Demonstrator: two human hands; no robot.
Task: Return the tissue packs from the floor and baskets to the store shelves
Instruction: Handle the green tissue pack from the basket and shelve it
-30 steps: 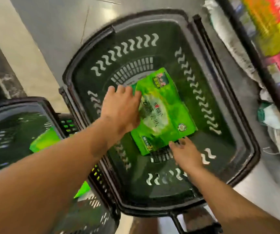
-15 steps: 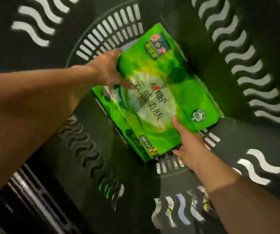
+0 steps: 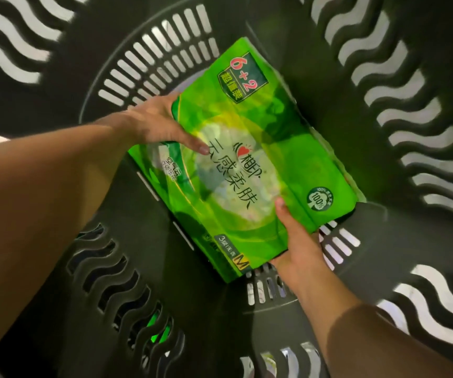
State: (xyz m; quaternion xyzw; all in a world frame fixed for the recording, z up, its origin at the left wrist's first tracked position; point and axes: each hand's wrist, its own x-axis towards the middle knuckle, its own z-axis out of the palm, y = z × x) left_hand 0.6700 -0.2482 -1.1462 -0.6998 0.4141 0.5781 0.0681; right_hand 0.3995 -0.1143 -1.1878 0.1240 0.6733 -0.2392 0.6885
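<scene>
Down inside a dark plastic basket (image 3: pixel 383 255), both my bare forearms reach forward from the lower edge of the view. Nearest me, my right hand (image 3: pixel 300 248) grips the near short end of a green tissue pack (image 3: pixel 249 170), thumb lying flat on the printed top face and the fingers tucked out of sight beneath it. My left hand (image 3: pixel 155 124) holds the pack's left long side, thumb stretched across the top face toward the middle and fingers wrapped around the edge. Held between both hands, the tissue pack lies at a slant, its far end pointing up and to the left; I cannot tell whether its underside touches the basket floor. White Chinese lettering runs across its glossy wrapper, with a "6+2" badge at the far end. Around and beyond it, the basket's walls show wavy slots, and straight slots ring the base.
</scene>
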